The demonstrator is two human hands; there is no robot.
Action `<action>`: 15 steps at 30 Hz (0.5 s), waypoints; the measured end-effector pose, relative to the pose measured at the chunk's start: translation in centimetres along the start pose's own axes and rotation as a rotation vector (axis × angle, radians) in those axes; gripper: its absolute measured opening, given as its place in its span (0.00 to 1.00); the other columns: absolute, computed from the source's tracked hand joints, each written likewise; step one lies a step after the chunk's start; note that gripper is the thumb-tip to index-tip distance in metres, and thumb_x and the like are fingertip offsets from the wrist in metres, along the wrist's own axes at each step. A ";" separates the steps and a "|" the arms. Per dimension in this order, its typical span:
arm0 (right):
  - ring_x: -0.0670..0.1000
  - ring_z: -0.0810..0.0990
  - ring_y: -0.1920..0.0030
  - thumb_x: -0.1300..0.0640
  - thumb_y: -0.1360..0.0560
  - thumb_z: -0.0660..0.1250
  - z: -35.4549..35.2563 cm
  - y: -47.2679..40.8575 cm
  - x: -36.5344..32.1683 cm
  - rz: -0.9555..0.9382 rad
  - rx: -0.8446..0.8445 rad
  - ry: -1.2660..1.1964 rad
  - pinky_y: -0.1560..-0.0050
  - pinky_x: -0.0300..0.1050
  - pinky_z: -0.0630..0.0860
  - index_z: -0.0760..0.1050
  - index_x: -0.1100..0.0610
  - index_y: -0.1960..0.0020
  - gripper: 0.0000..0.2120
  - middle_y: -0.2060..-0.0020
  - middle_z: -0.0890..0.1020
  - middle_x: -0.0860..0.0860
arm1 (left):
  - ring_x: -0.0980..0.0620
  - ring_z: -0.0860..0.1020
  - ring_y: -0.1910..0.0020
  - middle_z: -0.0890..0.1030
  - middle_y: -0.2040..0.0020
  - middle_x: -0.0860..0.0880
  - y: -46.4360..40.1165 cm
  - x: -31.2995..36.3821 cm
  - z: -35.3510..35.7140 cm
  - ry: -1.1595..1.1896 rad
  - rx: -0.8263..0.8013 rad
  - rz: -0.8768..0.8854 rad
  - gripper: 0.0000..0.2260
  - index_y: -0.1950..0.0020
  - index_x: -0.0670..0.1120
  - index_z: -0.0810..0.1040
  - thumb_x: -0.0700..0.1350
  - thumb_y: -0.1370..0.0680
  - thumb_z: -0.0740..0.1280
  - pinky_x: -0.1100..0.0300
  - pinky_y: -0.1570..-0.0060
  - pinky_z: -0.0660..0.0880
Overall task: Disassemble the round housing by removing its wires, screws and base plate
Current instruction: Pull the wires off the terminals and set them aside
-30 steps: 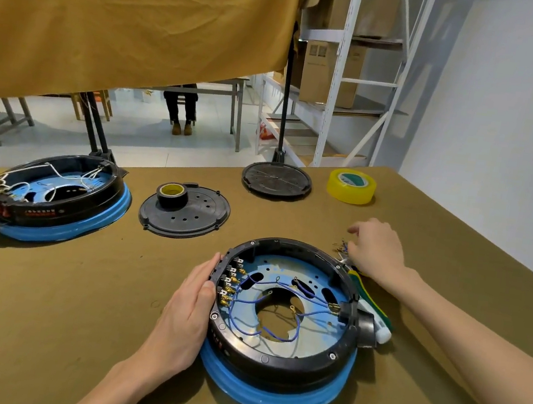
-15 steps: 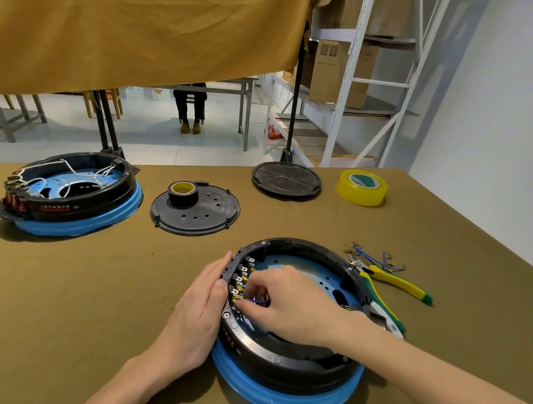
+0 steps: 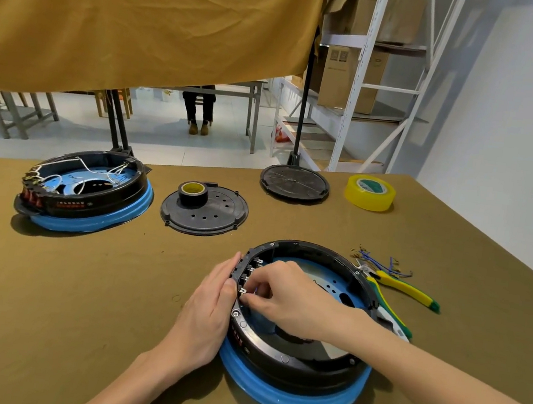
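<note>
Round housing [image 3: 295, 358] (black, blue-rimmed) lies open-topped.

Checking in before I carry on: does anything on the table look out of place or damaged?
Nothing looks damaged. Loose blue wires lie beside the pliers, and black tape sits on a cover plate.

Yellow tape roll [image 3: 370, 193], pliers [image 3: 401, 287]

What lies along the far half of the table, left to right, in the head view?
Second round housing with white wires → black cover plate carrying a black tape roll → round black stand base → yellow tape roll.
</note>
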State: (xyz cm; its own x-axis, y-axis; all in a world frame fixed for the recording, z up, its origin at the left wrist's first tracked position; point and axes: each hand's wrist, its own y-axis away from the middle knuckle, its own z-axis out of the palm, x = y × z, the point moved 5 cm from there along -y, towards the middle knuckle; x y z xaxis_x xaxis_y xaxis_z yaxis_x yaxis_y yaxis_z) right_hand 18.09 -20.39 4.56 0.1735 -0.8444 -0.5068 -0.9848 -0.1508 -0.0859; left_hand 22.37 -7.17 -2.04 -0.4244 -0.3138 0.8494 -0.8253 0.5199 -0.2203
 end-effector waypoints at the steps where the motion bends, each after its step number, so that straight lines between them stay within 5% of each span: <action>1: 0.41 0.75 0.68 0.50 0.20 0.68 0.0 0.1 -0.1 -0.018 0.012 0.007 0.67 0.33 0.67 0.85 0.54 0.49 0.09 0.64 0.80 0.43 | 0.74 0.55 0.25 0.60 0.22 0.65 0.0 0.0 0.0 -0.002 -0.004 -0.003 0.26 0.21 0.62 0.54 0.64 0.19 0.44 0.74 0.28 0.52; 9: 0.46 0.77 0.64 0.54 0.21 0.69 0.3 0.1 0.1 -0.082 0.025 -0.007 0.61 0.44 0.76 0.80 0.56 0.54 0.07 0.63 0.81 0.48 | 0.75 0.56 0.26 0.60 0.24 0.67 0.0 0.3 0.1 -0.013 -0.001 -0.012 0.25 0.23 0.65 0.53 0.66 0.20 0.43 0.70 0.27 0.54; 15: 0.44 0.76 0.64 0.56 0.20 0.71 -1.0 -0.5 -0.1 -0.144 -0.112 -0.112 0.62 0.37 0.71 0.81 0.60 0.55 0.08 0.64 0.80 0.49 | 0.71 0.55 0.23 0.60 0.20 0.63 0.2 0.4 0.1 0.020 -0.005 -0.021 0.24 0.21 0.61 0.54 0.62 0.18 0.45 0.59 0.20 0.54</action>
State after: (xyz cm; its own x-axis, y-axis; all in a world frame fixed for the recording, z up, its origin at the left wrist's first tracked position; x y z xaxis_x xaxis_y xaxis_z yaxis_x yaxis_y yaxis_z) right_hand 18.57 -20.74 5.54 0.3045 -0.7487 -0.5889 -0.9424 -0.3268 -0.0718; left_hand 21.97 -7.25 -1.78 -0.3991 -0.3089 0.8633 -0.8322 0.5172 -0.1996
